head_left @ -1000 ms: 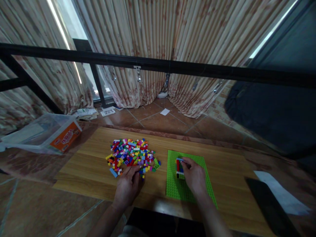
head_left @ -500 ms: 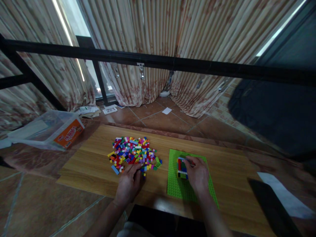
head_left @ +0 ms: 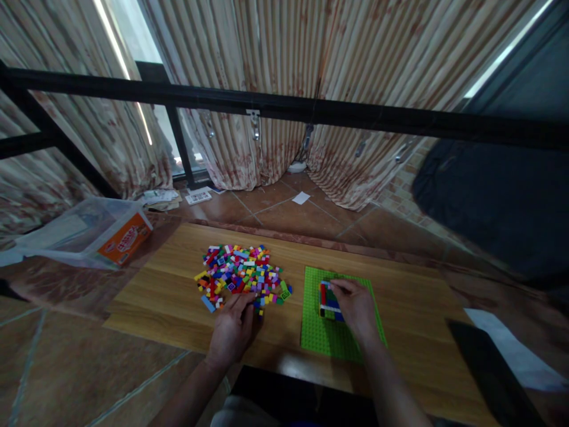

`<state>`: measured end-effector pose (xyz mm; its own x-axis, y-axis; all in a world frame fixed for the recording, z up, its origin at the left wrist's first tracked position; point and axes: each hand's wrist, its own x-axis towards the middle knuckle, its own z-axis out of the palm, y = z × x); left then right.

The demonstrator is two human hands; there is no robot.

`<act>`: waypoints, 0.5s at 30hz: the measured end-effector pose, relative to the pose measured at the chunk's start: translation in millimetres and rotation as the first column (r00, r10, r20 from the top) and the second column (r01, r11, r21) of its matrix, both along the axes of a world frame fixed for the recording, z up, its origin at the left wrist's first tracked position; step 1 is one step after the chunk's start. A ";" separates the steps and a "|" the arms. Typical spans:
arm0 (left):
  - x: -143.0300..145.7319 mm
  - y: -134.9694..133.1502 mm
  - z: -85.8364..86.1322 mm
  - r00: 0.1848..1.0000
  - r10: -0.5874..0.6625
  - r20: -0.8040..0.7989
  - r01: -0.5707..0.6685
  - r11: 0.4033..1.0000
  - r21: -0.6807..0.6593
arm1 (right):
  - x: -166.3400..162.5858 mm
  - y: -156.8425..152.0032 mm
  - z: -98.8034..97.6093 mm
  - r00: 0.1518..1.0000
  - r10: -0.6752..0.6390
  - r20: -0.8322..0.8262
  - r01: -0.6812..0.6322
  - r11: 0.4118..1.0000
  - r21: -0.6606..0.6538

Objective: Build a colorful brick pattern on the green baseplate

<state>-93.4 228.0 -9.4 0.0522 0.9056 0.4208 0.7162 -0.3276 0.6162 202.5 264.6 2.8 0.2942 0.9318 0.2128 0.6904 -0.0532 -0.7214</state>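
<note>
A green studded baseplate (head_left: 320, 341) lies on the wooden table, right of centre. On it stands a small block structure (head_left: 328, 307) of red, white, blue and green toy bricks. My right hand (head_left: 359, 308) reaches over its right side, with thumb and forefinger closed at the top back edge. Whatever is between those fingertips is too small to make out. My left hand (head_left: 232, 326) rests at the near edge of a heap of loose coloured toy bricks (head_left: 242, 273). Its fingers are curled down among the bricks, and their tips are partly hidden.
A clear plastic box (head_left: 89, 231) with an orange label stands left of the wooden table (head_left: 155, 290). At the right lie a dark flat object (head_left: 493, 367) and a white sheet (head_left: 511, 344). A black metal rail (head_left: 284, 107) crosses before the curtains (head_left: 284, 53).
My right hand has shifted slightly left and up at the structure's back edge, uncovering more of its front. My left hand stays at the brick heap.
</note>
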 end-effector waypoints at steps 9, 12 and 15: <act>0.9 0.7 3.0 1.000 0.002 0.002 -0.002 1.000 -0.002 | 1.4 0.4 1.1 1.000 0.025 -0.017 -0.025 1.000 -0.005; 0.8 -0.3 1.9 1.000 0.008 0.008 -0.008 1.000 0.001 | -2.8 -4.5 5.8 0.997 0.031 0.066 -0.033 0.999 0.035; 1.1 -0.9 1.1 1.000 0.010 0.008 -0.010 1.000 -0.003 | -16.2 -10.6 13.7 0.980 0.025 0.198 -0.050 0.991 0.124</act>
<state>-92.3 227.1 -8.2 0.0401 0.9073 0.4186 0.7145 -0.3189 0.6227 186.3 254.0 16.5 0.2001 0.9026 0.3811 0.8186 0.0597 -0.5712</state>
